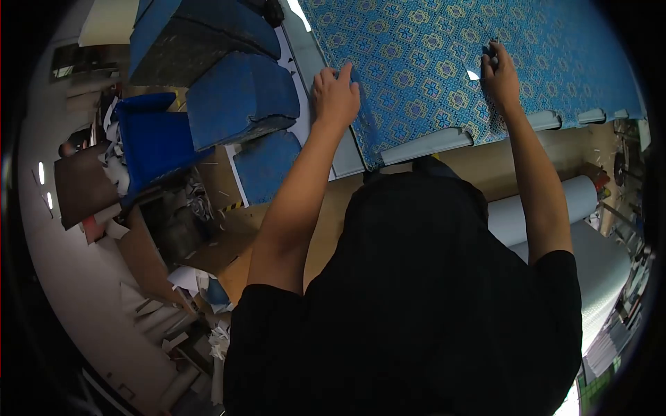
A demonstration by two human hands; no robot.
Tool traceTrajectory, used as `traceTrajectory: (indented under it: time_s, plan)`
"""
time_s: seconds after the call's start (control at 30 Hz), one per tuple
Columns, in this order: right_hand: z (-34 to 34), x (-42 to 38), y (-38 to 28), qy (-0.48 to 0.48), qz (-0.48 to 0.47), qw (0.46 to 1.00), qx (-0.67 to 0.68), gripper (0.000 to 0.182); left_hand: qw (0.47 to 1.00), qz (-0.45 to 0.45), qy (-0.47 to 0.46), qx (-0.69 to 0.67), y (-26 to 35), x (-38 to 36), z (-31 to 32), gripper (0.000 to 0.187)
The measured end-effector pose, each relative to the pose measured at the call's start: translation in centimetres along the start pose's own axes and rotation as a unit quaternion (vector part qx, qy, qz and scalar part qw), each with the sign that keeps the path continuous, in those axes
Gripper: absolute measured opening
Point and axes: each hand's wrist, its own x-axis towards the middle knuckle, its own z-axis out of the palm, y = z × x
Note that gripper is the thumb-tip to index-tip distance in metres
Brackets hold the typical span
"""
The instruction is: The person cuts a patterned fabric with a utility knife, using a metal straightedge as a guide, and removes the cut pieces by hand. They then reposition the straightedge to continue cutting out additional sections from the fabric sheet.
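A wide sheet of blue fabric with a yellow and white geometric pattern [423,90] lies over the table in front of me. At its left edge is my left hand [336,97], with bent fingers and the thumb closed on the fabric's border. My right hand [504,80] is over the middle of the sheet, its fingers curled round something small and dark that I cannot make out. Just left of those fingers, a small white triangle [474,75] shows against the pattern. Along the near side, the fabric's edge is uneven and grey table surface [427,145] shows beneath it.
Stacks of blue blocks [239,97] stand left of the table, near a bright blue bin-like piece [156,142]. Behind me on the right lies a pale roll [544,208]. Cardboard boxes and scraps [201,284] crowd the floor at lower left.
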Motion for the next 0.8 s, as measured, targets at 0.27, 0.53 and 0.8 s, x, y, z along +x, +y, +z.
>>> traceTrajectory:
  time_s: [0.27, 0.53, 0.8]
  plan:
    - [0.4, 0.0, 0.7, 0.077, -0.073, 0.994, -0.007, 0.038, 0.999, -0.015, 0.041, 0.011, 2.4, 3.4, 1.1, 0.044]
    - [0.0, 0.0, 0.6, 0.067, -0.078, 0.995, 0.01, 0.039, 0.997, 0.049, -0.018, -0.062, 5.9, 2.0, -1.3, 0.03]
    - [0.2, 0.2, 1.0, 0.068, -0.069, 0.995, 0.027, 0.04, 0.964, 0.238, 0.086, -0.086, 4.1, -8.5, -0.2, 0.013]
